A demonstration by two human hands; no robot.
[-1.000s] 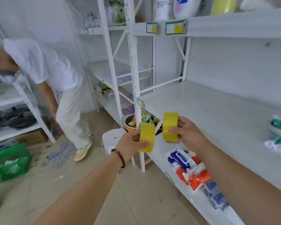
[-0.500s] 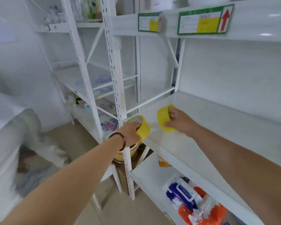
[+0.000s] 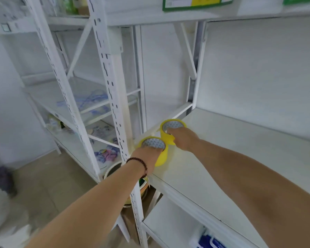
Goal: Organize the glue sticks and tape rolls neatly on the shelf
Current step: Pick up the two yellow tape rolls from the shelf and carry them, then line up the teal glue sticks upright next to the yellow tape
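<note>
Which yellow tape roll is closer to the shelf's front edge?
The yellow tape roll under the left hand, by the front post; the right hand's roll sits farther back.

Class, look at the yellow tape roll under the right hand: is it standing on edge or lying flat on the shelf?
Lying flat: the yellow tape roll shows its round core opening facing up, resting on the shelf.

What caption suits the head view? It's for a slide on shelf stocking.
Both hands set two yellow tape rolls side by side at the white shelf's left end.
</note>
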